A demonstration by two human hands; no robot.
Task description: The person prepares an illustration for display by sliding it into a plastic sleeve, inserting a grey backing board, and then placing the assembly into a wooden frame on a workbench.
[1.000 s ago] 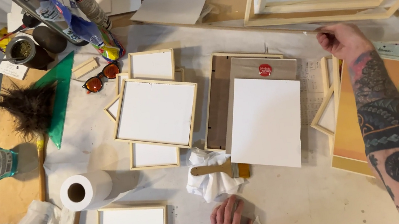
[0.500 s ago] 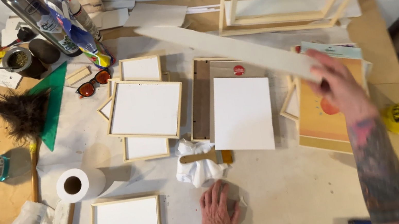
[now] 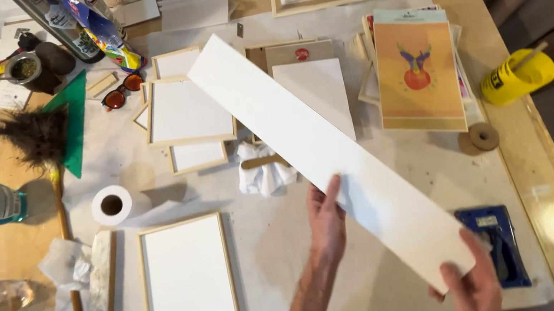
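the long white board (image 3: 323, 149) now slants across the counter (image 3: 271, 264) (earlier just lifted by the right), left hand (image 3: 326, 224) flat under its edge, right hand (image 3: 472, 283) pinching its near end.

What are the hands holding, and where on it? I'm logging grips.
A long white board: right hand grips its near end, left hand rests against its edge partway along.

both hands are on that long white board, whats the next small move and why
Probably lower the long white board flat, far end first. The right hand grips its near end, the left hand steadies an edge, and it hangs slanted over the framed panels and crumpled cloth.
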